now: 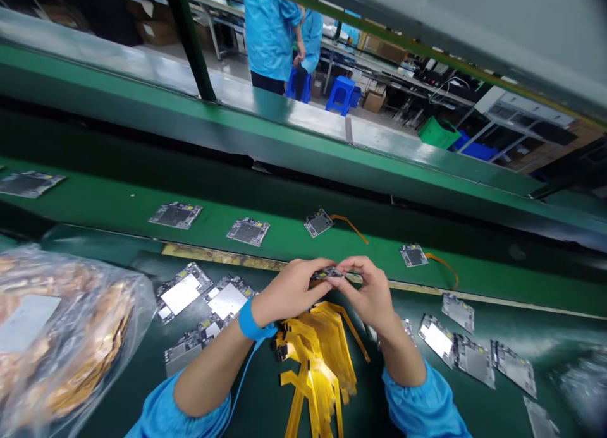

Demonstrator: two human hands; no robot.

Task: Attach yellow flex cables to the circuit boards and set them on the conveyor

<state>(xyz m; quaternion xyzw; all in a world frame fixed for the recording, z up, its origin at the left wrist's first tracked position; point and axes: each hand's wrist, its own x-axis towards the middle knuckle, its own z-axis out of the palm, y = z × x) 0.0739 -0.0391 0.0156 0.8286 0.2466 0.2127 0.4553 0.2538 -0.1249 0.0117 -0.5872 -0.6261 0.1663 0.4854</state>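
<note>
Between my two hands, just in front of the belt's near edge, is a small circuit board [327, 272], mostly covered by fingers. My left hand [296, 286], with a blue wrist strap [249, 321], pinches its left side. On the opposite side, my right hand [367, 289] closes thumb and fingers on the board. An orange flex cable [353, 330] trails down below the hands; where it joins is hidden. Directly beneath lies a pile of yellow-orange flex cables [317, 356] on the green work surface.
Circuit boards [249, 231] lie spaced along the green belt [284, 245], two with orange cables. More boards lie left [183, 292] and right [474, 359] of my arms. A clear plastic bag [71, 337] of cables sits at left. Across the line, people in blue [270, 33] are present.
</note>
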